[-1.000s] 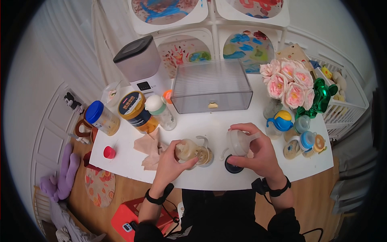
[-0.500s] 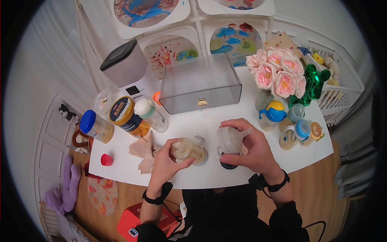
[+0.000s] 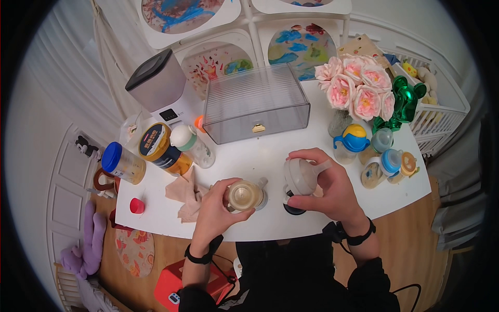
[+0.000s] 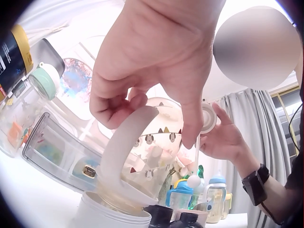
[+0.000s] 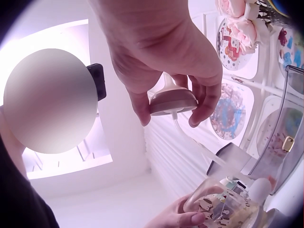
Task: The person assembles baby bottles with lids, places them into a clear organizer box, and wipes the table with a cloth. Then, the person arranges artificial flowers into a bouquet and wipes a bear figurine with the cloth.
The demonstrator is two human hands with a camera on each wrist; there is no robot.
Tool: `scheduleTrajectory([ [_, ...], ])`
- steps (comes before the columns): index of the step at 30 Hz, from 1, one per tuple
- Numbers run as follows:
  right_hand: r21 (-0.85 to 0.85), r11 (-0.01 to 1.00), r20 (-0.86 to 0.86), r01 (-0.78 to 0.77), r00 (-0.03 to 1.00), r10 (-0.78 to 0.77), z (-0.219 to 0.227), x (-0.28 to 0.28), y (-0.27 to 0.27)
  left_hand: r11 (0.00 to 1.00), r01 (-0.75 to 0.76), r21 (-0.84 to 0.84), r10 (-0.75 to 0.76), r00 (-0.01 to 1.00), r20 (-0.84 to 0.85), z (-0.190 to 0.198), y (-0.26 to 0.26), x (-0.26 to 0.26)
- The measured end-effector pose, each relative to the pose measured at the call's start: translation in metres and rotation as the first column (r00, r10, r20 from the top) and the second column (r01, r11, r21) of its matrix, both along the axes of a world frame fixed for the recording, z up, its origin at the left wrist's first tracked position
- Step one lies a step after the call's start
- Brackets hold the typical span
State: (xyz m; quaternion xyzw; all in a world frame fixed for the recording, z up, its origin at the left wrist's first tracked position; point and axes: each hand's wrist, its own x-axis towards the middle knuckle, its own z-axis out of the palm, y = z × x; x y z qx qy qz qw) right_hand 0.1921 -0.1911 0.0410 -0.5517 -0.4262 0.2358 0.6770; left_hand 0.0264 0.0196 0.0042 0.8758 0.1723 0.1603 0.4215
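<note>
A translucent amber-tinted bottle with small printed faces and a curved white handle [image 3: 244, 195] sits between the thumb and curled fingers of the left hand [image 3: 214, 208], which grip its sides over the front of the white tabletop [image 3: 260, 156]. Just to its right, the right hand [image 3: 335, 192] pinches the grey-brown rim of a translucent domed bottle top [image 5: 173, 100], its straw ending in a white ball [image 5: 260, 190], above a black round object [image 3: 294, 210]. Left of the bottle lies a crumpled beige-pink cloth [image 3: 183, 193]; a clear grey ribbed box with a gold latch [image 3: 254, 104] stands behind.
</note>
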Motion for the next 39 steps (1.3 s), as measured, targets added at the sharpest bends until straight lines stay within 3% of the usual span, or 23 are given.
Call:
scheduleTrajectory([
  [16, 0.018, 1.000, -0.051, 0.011, 0.999, -0.010, -0.004, 0.001, -0.004, 0.979, 0.085, 0.186, -0.079, 0.996, -0.043, 0.010, -0.007, -0.005],
  [23, 0.028, 0.999, -0.053, 0.016, 0.999, -0.015, -0.005, 0.000, -0.003, 0.989, 0.077, 0.124, -0.076, 0.997, -0.011, 0.008, -0.002, -0.004],
  [29, 0.029, 0.999, -0.067, 0.018, 0.998, -0.016, -0.004, -0.001, -0.004, 0.999, 0.033, -0.011, -0.033, 0.999, 0.004, -0.002, 0.007, -0.010],
  [30, 0.027, 0.999, -0.070, 0.022, 0.997, -0.021, -0.004, -0.001, -0.004, 0.988, 0.025, -0.154, -0.018, 0.999, 0.047, -0.003, 0.009, -0.011],
  [31, 0.027, 0.999, -0.070, 0.024, 0.997, -0.022, -0.004, -0.001, -0.004, 0.956, 0.023, -0.293, 0.003, 0.996, 0.088, -0.004, 0.012, -0.013],
  [32, 0.029, 0.999, -0.063, 0.027, 0.998, -0.025, -0.005, 0.000, -0.005, 0.956, 0.024, -0.292, 0.001, 0.996, 0.087, -0.007, 0.016, -0.015],
  [34, 0.030, 0.999, -0.055, 0.030, 0.998, -0.028, -0.006, 0.000, -0.005, 0.873, -0.006, -0.487, 0.093, 0.984, 0.154, -0.016, 0.023, -0.022],
  [39, 0.037, 0.998, -0.076, 0.041, 0.996, -0.038, -0.008, 0.001, -0.005, 0.803, -0.080, -0.591, 0.205, 0.968, 0.147, -0.034, 0.034, -0.040],
])
